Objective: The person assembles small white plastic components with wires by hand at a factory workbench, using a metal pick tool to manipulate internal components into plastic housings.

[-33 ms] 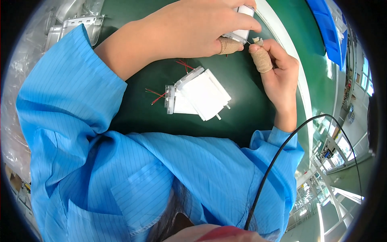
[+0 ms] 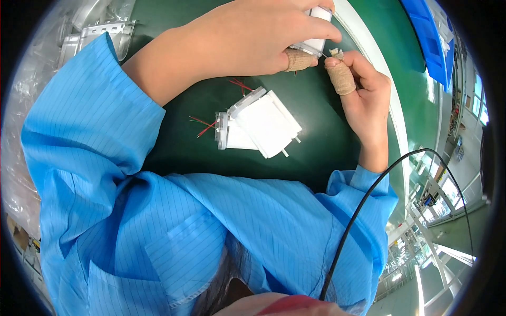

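My left hand [image 2: 253, 39] reaches across the top of the head view, its tape-wrapped thumb and fingers closed on a white rectangular panel [image 2: 319, 26] with a clear plastic edge. Much of that panel is hidden under the hand. Just right of it, my right hand [image 2: 363, 92] pinches a small pale piece [image 2: 336, 53] between a taped thumb and the index finger. A thin tip points from the pinch toward the panel's lower corner; its kind is too small to tell. Below lie two overlapping white panels [image 2: 269, 124], with clear plastic ends, thin red wires [image 2: 203, 125] and short white pegs.
The dark green work surface [image 2: 179, 152] has a curved white edge [image 2: 395, 116] on the right. Clear plastic trays [image 2: 100, 39] and plastic film [image 2: 21, 131] lie at the left. A blue bin [image 2: 432, 47] stands at the upper right. A black cable [image 2: 363, 203] arcs over my right sleeve.
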`<state>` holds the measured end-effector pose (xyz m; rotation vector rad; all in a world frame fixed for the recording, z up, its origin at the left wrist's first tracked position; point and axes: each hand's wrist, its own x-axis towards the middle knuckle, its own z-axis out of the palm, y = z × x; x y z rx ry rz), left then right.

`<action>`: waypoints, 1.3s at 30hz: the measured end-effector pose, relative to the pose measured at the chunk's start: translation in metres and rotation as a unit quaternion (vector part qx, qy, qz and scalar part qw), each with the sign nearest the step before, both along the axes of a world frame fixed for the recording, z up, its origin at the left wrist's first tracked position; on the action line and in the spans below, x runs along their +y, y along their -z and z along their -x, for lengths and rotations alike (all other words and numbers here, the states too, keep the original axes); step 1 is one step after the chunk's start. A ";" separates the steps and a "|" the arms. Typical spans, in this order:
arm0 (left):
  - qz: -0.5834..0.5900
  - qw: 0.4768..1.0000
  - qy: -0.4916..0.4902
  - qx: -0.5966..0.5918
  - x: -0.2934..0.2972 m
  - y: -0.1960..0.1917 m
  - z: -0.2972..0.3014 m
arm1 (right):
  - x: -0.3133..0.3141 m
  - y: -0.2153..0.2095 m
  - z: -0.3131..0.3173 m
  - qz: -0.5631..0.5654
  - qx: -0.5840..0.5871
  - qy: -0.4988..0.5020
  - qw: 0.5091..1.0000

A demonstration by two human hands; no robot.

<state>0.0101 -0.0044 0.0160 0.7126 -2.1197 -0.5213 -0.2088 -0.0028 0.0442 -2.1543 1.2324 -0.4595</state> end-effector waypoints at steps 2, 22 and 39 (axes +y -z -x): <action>0.037 0.999 -0.016 -0.020 0.001 0.000 -0.001 | 0.000 0.000 0.000 -0.010 -0.003 0.004 1.000; 0.010 1.000 -0.015 0.004 0.000 0.004 0.008 | -0.002 0.002 0.002 -0.043 0.003 0.008 0.999; 0.055 0.996 -0.036 0.059 -0.001 0.021 0.025 | -0.013 -0.002 0.005 -0.345 -0.089 0.130 0.925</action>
